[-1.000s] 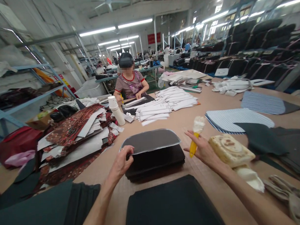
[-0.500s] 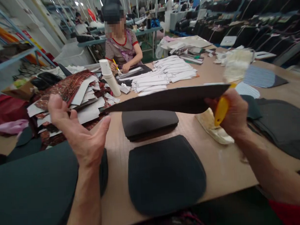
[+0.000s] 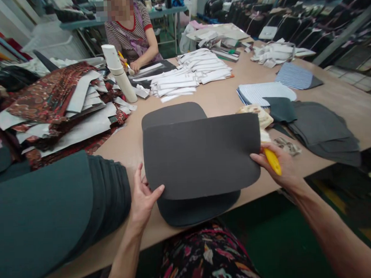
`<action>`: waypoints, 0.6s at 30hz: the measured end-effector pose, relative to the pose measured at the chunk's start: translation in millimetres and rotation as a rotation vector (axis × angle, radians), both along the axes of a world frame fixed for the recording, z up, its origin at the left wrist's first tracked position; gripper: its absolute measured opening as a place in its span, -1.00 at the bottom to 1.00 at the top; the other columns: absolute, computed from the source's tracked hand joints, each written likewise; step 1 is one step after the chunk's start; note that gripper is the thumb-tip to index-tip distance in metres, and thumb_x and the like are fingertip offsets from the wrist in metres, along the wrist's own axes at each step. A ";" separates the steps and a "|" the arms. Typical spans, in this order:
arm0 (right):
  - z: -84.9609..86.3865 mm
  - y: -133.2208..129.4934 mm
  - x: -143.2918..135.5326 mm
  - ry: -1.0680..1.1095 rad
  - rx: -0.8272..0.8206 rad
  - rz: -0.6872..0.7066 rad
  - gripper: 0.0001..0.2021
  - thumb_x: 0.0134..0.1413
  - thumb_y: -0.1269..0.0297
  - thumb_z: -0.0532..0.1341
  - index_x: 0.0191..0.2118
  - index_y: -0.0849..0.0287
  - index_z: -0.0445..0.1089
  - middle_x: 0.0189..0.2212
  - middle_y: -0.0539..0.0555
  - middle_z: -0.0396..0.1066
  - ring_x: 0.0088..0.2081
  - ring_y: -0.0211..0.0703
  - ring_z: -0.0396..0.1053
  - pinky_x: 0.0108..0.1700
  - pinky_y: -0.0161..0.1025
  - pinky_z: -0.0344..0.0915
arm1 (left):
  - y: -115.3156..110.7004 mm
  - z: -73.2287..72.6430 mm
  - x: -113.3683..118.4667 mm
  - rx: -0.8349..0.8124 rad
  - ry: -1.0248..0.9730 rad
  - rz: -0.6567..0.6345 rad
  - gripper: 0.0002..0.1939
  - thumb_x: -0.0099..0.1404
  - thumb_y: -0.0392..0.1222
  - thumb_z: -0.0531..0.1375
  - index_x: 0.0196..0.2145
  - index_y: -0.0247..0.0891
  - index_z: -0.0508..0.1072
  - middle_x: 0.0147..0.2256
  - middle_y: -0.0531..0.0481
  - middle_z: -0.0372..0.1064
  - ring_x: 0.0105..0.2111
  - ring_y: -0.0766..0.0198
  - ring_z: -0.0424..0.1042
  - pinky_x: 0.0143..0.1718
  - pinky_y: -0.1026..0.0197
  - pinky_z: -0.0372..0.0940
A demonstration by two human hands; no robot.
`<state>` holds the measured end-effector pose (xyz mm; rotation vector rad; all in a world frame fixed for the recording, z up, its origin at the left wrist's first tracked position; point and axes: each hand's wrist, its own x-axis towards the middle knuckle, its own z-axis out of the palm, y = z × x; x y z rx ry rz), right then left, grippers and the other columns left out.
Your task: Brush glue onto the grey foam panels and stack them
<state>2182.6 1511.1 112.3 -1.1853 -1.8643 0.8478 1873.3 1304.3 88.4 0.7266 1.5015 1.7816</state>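
A dark grey panel point(image 3: 201, 158) with rounded corners is held up, tilted, between my two hands. My left hand point(image 3: 143, 199) grips its lower left corner, thumb on the front face, the other fingers at and partly behind the edge. At the right edge, my right hand point(image 3: 276, 162) pinches the panel and also keeps hold of a brush by its yellow handle point(image 3: 273, 162); the pale bristle end is partly hidden. Under the held panel lies a dark green-black panel stack point(image 3: 200, 213), mostly covered. Behind it rests a grey panel stack point(image 3: 172, 113).
A tall dark green panel stack point(image 3: 44, 208) stands at left, below patterned red-brown pieces point(image 3: 50, 93). A white bottle point(image 3: 119, 74) stands near white strips point(image 3: 195, 71). Across the table a person point(image 3: 133, 35) works with a brush. Grey pieces point(image 3: 322, 128) lie at right.
The panel has come down and tipped so its broad face shows. My left hand, spread and apart from it before, now grips its lower left corner. The right hand keeps panel and brush.
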 end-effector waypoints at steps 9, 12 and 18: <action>-56.1 -26.2 -1.2 -0.214 0.036 -0.014 -0.49 0.01 0.01 0.19 0.04 0.17 0.30 -0.39 0.05 0.31 -0.40 -0.17 0.34 -0.33 -0.23 0.29 | -32.9 -45.3 23.3 -0.162 -0.004 -0.007 0.11 -0.01 -0.10 0.35 0.28 -0.06 -0.30 0.03 -0.12 0.34 0.03 0.06 0.35 0.12 -0.06 0.17; -72.1 -28.9 -0.5 -0.209 -0.028 0.032 -0.47 0.03 0.04 0.18 0.10 0.17 0.26 -0.38 0.06 0.31 -0.38 -0.14 0.33 -0.31 -0.21 0.29 | -39.8 -69.2 26.9 -0.195 -0.050 -0.020 0.14 0.00 -0.09 0.34 0.28 -0.07 -0.38 -0.02 -0.10 0.38 0.00 0.09 0.37 0.13 -0.06 0.16; -91.8 -17.3 -11.4 -0.173 -0.080 0.048 -0.45 0.03 0.07 0.17 0.13 0.20 0.23 -0.35 0.08 0.31 -0.31 -0.10 0.34 -0.24 -0.16 0.31 | -33.9 -96.9 23.5 -0.246 -0.089 0.017 0.18 -0.03 -0.08 0.35 0.28 -0.14 -0.41 0.02 -0.19 0.33 0.02 0.06 0.35 0.11 -0.09 0.18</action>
